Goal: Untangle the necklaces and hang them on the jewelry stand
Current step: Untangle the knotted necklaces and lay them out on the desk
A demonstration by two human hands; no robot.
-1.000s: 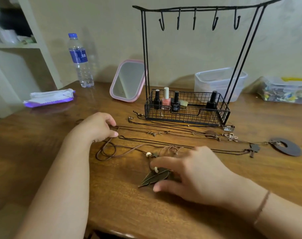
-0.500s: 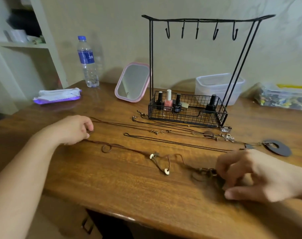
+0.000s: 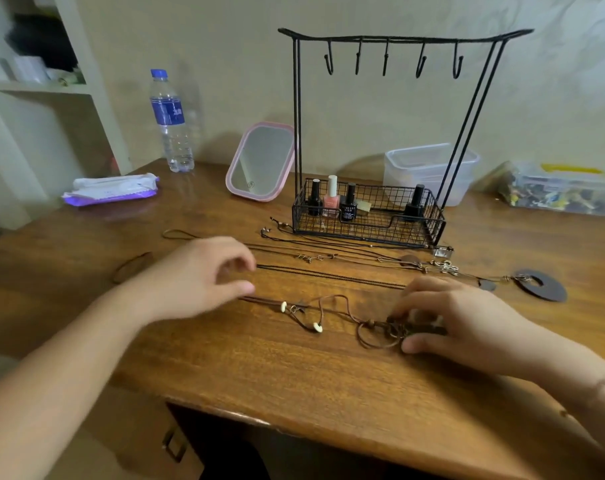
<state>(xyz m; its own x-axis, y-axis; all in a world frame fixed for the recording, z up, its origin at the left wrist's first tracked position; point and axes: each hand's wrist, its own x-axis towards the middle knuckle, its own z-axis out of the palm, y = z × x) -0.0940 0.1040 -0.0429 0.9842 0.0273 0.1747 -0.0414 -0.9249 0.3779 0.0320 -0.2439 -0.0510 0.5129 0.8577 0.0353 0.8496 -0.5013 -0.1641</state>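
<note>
A: What changed? The brown cord necklace with white beads (image 3: 315, 311), stretched taut a moment ago, now lies slack near the tabletop's (image 3: 294, 375) front edge.

B: Right hand (image 3: 457, 320) pinches its bunched pendant end; left hand (image 3: 204, 275) hovers loosely curled, empty; black wire jewelry stand's hooks (image 3: 391, 60) bare; hanging not yet begun.

black wire stand (image 3: 391, 39) | pink-rimmed mirror (image 3: 260, 162) | blue-capped, blue-labelled bottle (image 3: 171, 121) | brown grained table (image 3: 259, 368) | purple-edged white packet (image 3: 112, 190) | brown cord, white beads (image 3: 315, 311)

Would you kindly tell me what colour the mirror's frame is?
Pink; the rectangular mirror's frame shows best in the head view.
</note>
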